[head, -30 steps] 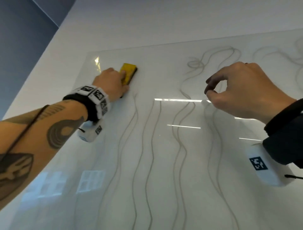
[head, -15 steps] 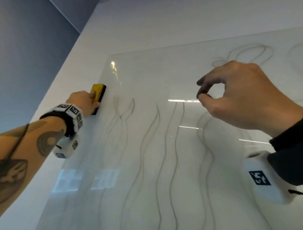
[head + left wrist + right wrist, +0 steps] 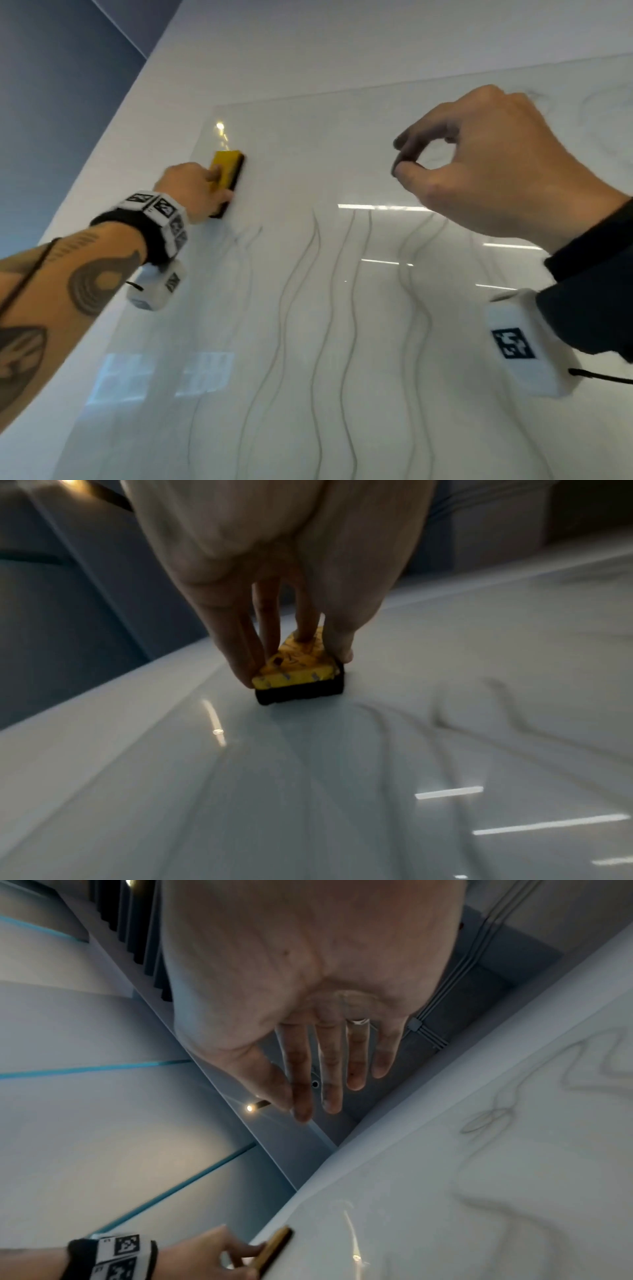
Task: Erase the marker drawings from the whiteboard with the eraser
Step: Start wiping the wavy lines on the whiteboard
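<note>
A yellow eraser [image 3: 228, 168] with a black felt base lies flat against the whiteboard [image 3: 342, 154] near its upper left corner. My left hand [image 3: 214, 186] grips it by its sides; in the left wrist view the fingers [image 3: 240, 647] and thumb clamp the eraser [image 3: 294, 677]. Grey wavy marker lines [image 3: 318, 308] run down the board's middle and right, with loops [image 3: 599, 102] at the upper right. My right hand [image 3: 400, 156] hovers in front of the board, loosely curled, thumb near the index finger, holding nothing.
The whiteboard is mounted on a white wall [image 3: 308, 51], and a dark blue wall [image 3: 51, 85] meets it at the left. Light strips reflect off the glossy board [image 3: 376, 206]. The right wrist view shows my left hand [image 3: 205, 1253] and the eraser [image 3: 274, 1248] at the board's edge.
The eraser has swept left from the tops of the leftmost lines toward the board's left edge, and those upper ends are now wiped away. My right hand stays hovering, empty.
</note>
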A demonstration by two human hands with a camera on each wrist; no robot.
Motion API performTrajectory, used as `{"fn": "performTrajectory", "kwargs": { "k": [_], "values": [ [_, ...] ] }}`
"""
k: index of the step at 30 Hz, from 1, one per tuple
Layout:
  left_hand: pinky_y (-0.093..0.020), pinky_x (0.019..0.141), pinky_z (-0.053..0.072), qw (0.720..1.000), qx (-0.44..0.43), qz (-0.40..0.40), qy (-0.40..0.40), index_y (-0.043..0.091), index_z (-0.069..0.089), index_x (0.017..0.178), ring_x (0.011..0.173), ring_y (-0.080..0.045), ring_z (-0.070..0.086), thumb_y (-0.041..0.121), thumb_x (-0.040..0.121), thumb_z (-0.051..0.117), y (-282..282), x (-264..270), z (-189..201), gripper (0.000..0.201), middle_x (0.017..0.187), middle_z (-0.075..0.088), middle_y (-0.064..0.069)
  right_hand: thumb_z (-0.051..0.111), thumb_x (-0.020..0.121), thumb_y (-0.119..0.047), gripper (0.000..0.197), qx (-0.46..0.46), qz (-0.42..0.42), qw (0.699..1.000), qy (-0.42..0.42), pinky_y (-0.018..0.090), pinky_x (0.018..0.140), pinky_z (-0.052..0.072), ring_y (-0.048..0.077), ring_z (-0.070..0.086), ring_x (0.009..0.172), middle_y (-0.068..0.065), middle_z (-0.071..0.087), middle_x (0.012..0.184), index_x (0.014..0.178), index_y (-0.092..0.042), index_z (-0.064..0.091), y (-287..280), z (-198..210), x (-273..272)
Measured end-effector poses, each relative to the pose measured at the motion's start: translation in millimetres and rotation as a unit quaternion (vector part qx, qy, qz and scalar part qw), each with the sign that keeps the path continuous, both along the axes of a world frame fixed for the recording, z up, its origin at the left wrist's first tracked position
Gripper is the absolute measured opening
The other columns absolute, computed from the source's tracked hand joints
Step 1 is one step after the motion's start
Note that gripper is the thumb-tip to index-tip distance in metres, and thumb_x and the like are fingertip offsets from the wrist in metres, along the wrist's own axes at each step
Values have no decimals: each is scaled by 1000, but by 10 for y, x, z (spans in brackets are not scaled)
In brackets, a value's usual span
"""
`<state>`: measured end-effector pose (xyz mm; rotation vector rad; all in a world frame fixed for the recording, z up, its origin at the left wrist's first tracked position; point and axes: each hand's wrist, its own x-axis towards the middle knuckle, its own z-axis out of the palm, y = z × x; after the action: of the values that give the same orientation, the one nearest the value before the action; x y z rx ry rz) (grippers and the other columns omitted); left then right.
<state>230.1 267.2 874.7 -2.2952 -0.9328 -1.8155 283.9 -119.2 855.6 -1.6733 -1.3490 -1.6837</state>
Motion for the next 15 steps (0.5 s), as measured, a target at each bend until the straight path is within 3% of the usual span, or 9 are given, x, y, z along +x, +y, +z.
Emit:
{"fn": "performTrajectory", "kwargs": {
  "k": [1, 3, 6, 11, 15],
  "values": [
    [-43, 88, 51, 1000, -26, -3, -13, 17, 56, 147, 114, -43, 60, 55, 99, 56, 0, 12, 14, 61, 118, 65, -21, 69, 89, -30, 8, 9, -10, 1000, 2, 27, 88, 43, 12, 60, 113, -12, 73, 114, 85, -29, 77, -157, -13, 52],
    [-43, 83, 50, 999, -27, -22, -26, 16, 59, 144, 110, -44, 60, 52, 99, 58, -223, 92, 9, 58, 114, 62, -21, 70, 87, -31, 7, 28, -40, 999, 15, 28, 89, 41, 15, 61, 116, -13, 74, 113, 84, -30, 76, -409, -12, 157],
    [-46, 84, 52, 995, 76, -65, -9, 22, 54, 148, 106, -43, 58, 55, 99, 55, -882, 263, -30, 59, 103, 49, -15, 70, 88, -30, 8, 50, -80, 994, 59, 29, 85, 40, 19, 63, 103, -7, 75, 112, 83, -30, 76, -592, 62, 297],
    [-35, 79, 35, 961, 219, -152, 72, 25, 51, 148, 114, -37, 56, 53, 99, 56, -2247, 645, -127, 57, 107, 40, -6, 67, 91, -25, 13, 73, -61, 993, 73, 27, 87, 41, 24, 59, 109, 3, 73, 112, 93, -20, 80, -472, 208, 337],
    [-33, 78, 37, 940, 255, -204, 101, 35, 51, 149, 106, -28, 54, 54, 96, 60, -2415, 702, -82, 57, 107, 41, 0, 65, 85, -21, 14, 40, -83, 992, 83, 29, 80, 43, 20, 57, 86, -2, 69, 97, 92, -27, 77, -322, 255, 360]
  ]
}}
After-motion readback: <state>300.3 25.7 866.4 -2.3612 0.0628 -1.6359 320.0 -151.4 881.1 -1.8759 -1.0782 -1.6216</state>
